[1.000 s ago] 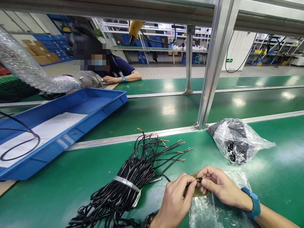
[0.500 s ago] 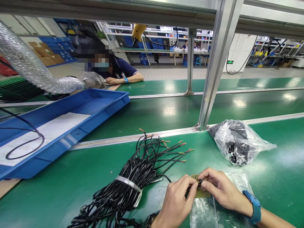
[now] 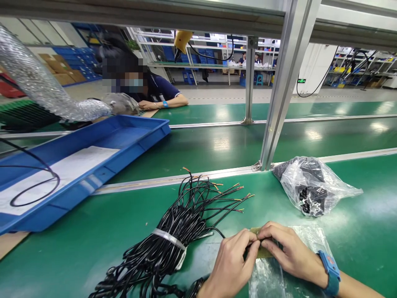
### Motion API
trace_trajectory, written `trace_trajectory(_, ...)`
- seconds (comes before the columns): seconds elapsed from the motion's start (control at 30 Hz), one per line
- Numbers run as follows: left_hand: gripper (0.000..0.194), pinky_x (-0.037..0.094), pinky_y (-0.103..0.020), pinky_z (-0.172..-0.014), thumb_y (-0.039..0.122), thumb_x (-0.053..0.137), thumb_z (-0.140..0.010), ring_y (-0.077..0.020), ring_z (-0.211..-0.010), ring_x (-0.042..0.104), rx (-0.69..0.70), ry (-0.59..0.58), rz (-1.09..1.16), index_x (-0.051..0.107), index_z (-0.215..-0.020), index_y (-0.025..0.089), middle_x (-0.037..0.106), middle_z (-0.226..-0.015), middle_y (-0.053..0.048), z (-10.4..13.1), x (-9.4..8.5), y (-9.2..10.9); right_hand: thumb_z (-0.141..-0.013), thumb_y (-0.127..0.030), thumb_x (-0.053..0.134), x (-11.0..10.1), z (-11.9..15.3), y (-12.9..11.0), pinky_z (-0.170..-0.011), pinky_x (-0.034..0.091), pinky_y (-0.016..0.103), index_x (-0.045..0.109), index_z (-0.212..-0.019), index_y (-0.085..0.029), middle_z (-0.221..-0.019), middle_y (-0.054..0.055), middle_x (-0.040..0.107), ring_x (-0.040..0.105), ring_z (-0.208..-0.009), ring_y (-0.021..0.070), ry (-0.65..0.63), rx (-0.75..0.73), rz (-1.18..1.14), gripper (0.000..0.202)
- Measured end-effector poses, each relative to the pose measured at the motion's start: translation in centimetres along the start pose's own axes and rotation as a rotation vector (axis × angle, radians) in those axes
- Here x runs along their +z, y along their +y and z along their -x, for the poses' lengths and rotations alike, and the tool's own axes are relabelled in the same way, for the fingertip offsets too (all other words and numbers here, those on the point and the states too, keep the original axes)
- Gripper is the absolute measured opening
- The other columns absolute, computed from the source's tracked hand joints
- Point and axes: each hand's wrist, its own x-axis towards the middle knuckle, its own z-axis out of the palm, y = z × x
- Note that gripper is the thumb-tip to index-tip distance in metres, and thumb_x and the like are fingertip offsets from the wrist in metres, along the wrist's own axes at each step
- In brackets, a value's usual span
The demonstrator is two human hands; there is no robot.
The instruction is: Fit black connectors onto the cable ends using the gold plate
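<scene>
A small dark piece [image 3: 260, 241] sits between the fingertips of both hands, at lower right of center. The left hand [image 3: 237, 256] is closed in a pinch, apparently on the end of a black cable [image 3: 218, 230] that runs behind it; the right hand [image 3: 288, 253] pinches the piece, thumb to forefinger. Work on this one looks under way, though the fingers hide whether cable and piece are joined. Below lie a yellowish pad [image 3: 265, 253] and a clear flat bag [image 3: 267, 278]. In the cable bundle [image 3: 173, 227], lower center, a strap is on, and many colored wire ends show nothing fitted, so those appear undone. A plastic bag of black parts [image 3: 312, 186] rests on the green table [image 3: 369, 236] at right.
</scene>
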Motion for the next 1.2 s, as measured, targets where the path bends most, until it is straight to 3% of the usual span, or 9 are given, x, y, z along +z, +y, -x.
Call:
trace_trajectory(0.03, 0.008, 0.045, -0.024, -0.061, 0.017, 0.052, -0.097, -0.0139, -0.068, 0.061, -0.001, -0.032, 0.009, 0.058, -0.096, 0.022, 0.065, -0.082, -0.001, -0.1, -0.2, 0.0, -0.104, -0.024, 0.048, 0.0, 0.1, 0.1, -0.077, 0.051, 0.029, 0.062, -0.109, -0.021, -0.097, 0.006, 0.069, 0.065, -0.086, 0.0175, 0.009, 0.013, 0.010, 0.014)
trace_trajectory(0.13, 0.022, 0.051, -0.026, -0.071, 0.013, 0.055, -0.091, -0.0165, -0.082, 0.064, -0.029, -0.121, 0.038, 0.054, -0.112, 0.021, 0.066, -0.096, -0.004, -0.5, -1.1, -0.2, -0.102, -0.024, 0.053, 0.0, 0.3, 0.6, -0.075, 0.050, 0.029, 0.060, -0.110, -0.022, -0.097, 0.005, 0.070, 0.064, -0.083, 0.0172, 0.019, 0.071, 0.039, 0.011)
trace_trajectory(0.2, 0.015, 0.050, -0.026, -0.071, 0.011, 0.050, -0.094, -0.0161, -0.081, 0.063, -0.051, -0.134, 0.031, 0.053, -0.104, 0.021, 0.064, -0.094, -0.004, -0.6, -1.4, -0.6, -0.101, -0.024, 0.054, 0.1, 0.3, 0.9, -0.074, 0.050, 0.028, 0.060, -0.108, -0.022, -0.095, 0.004, 0.069, 0.064, -0.081, 0.0170, 0.007, 0.081, 0.050, 0.010)
trace_trajectory(0.33, 0.015, 0.043, -0.025, -0.063, 0.013, 0.047, -0.098, -0.0147, -0.071, 0.060, 0.017, -0.088, -0.044, 0.052, -0.087, 0.022, 0.061, -0.080, 0.000, -0.3, -1.1, -1.1, -0.102, -0.025, 0.053, 0.3, 0.2, 1.1, -0.073, 0.049, 0.028, 0.061, -0.107, -0.021, -0.094, 0.005, 0.069, 0.064, -0.082, 0.0171, -0.003, 0.057, 0.043, 0.010)
trace_trajectory(0.6, 0.022, 0.038, -0.025, -0.058, 0.010, 0.042, -0.100, -0.0124, -0.059, 0.056, 0.151, 0.040, -0.092, 0.050, -0.083, 0.022, 0.060, -0.069, 0.002, 0.3, -0.4, -0.7, -0.105, -0.025, 0.047, 1.4, 0.1, 1.4, -0.068, 0.046, 0.024, 0.058, -0.100, -0.022, -0.085, 0.002, 0.066, 0.060, -0.072, 0.0143, 0.042, -0.073, 0.011, 0.012)
trace_trajectory(0.9, 0.028, 0.032, -0.027, -0.053, 0.013, 0.039, -0.100, -0.0132, -0.053, 0.053, 0.048, -0.079, -0.121, 0.042, -0.075, 0.023, 0.056, -0.063, 0.004, 0.1, -0.6, -0.7, -0.106, -0.026, 0.046, 2.1, -0.1, 1.8, -0.066, 0.044, 0.024, 0.056, -0.099, -0.023, -0.082, 0.001, 0.064, 0.058, -0.070, 0.0136, 0.044, -0.164, 0.047, 0.012)
trace_trajectory(1.03, 0.014, 0.042, -0.024, -0.065, 0.014, 0.046, -0.099, -0.0145, -0.074, 0.063, -0.059, -0.193, -0.001, 0.054, -0.089, 0.022, 0.066, -0.082, 0.001, -0.4, -1.7, -0.9, -0.103, -0.024, 0.052, 1.1, -0.4, 1.4, -0.069, 0.046, 0.024, 0.059, -0.104, -0.022, -0.089, 0.003, 0.067, 0.061, -0.075, 0.0144, -0.014, -0.109, 0.010, 0.008)
trace_trajectory(1.1, 0.011, 0.043, -0.024, -0.069, 0.013, 0.051, -0.096, -0.0149, -0.079, 0.064, -0.076, -0.201, 0.025, 0.056, -0.092, 0.022, 0.067, -0.088, 0.000, -0.5, -2.0, -1.1, -0.101, -0.024, 0.055, 0.9, -0.4, 1.4, -0.069, 0.046, 0.024, 0.059, -0.105, -0.021, -0.089, 0.004, 0.068, 0.061, -0.075, 0.0148, -0.022, -0.079, 0.011, 0.007)
trace_trajectory(1.2, 0.015, 0.039, -0.023, -0.063, 0.014, 0.052, -0.095, -0.0134, -0.069, 0.060, -0.039, -0.131, 0.011, 0.055, -0.083, 0.022, 0.064, -0.077, 0.002, -0.5, -1.8, -1.4, -0.099, -0.024, 0.056, 1.0, -0.3, 1.7, -0.067, 0.045, 0.025, 0.059, -0.103, -0.021, -0.087, 0.003, 0.067, 0.060, -0.074, 0.0151, 0.002, -0.042, 0.019, 0.005)
